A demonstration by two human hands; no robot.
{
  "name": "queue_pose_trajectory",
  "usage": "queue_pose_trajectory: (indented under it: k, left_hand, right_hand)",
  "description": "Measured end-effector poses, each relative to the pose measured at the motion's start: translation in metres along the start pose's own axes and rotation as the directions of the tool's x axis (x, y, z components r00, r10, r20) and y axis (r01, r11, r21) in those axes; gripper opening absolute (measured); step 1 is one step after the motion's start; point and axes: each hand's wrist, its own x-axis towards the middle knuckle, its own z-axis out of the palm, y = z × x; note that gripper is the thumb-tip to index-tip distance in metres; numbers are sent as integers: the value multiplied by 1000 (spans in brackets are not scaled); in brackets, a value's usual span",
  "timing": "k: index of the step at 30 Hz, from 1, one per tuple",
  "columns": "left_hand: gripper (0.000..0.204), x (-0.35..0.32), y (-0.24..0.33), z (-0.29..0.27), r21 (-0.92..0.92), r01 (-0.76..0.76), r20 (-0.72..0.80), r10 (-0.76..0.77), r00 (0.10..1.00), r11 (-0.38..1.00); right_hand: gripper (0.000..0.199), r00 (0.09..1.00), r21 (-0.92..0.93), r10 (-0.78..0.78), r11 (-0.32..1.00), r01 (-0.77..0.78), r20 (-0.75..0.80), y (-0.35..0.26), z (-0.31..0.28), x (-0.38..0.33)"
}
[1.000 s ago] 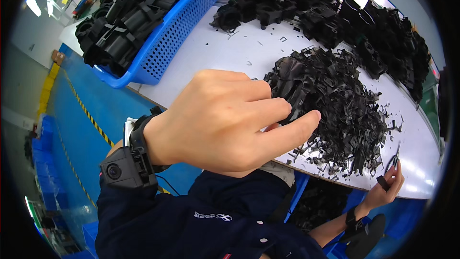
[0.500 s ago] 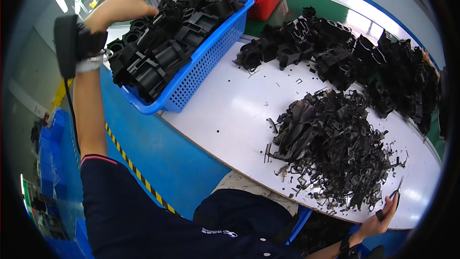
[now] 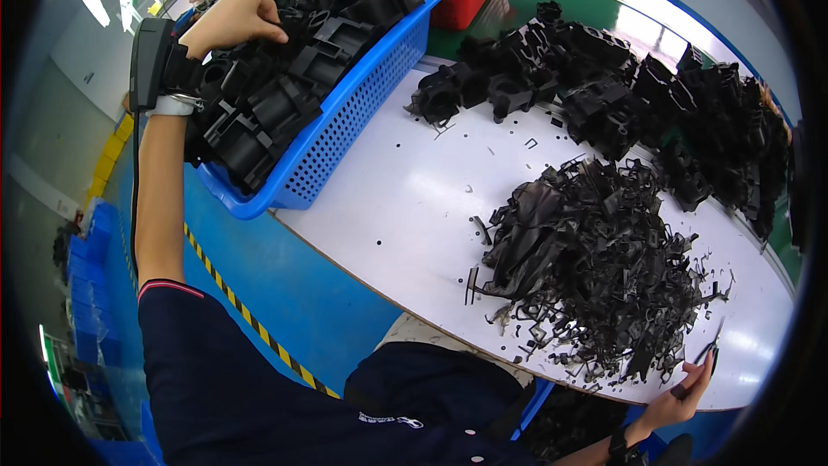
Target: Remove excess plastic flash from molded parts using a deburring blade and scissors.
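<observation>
My left hand [image 3: 235, 21] reaches over the blue perforated basket [image 3: 332, 136], its fingers bent and drawn together on a black molded plastic part [image 3: 299, 32] among the heaped ones; the fingertips are partly hidden. At the lower right, my right hand [image 3: 679, 399] holds a small hand tool [image 3: 712, 349] with dark handles and a thin metal tip pointing up. Beside that hand spreads a large pile of black plastic scraps [image 3: 595, 267], made of thin strips and small bits.
More black molded parts [image 3: 595, 112] lie heaped along the table's far side. Behind the blue basket stands a red basket [image 3: 470, 0] of similar parts. The white table [image 3: 371, 216] has a near edge running diagonally. Yellow-black tape [image 3: 250, 315] marks the blue floor.
My left hand has come down onto the parts in the blue basket, and its spread fingers have drawn together. My right hand still holds the tool in nearly the same place.
</observation>
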Motion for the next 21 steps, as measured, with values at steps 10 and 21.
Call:
queue_pose_trajectory:
  k: [10, 21]
  left_hand:
    - [28, 2, 17, 3, 100, 74, 82, -83, 993, 992]
    - [44, -10, 9, 4, 76, 12, 25, -14, 1000, 997]
  right_hand:
    - [25, 999, -10, 40, 999, -39, 33, 1, -1, -1]
    - [24, 975, -39, 201, 979, -198, 92, 3, -4, -2]
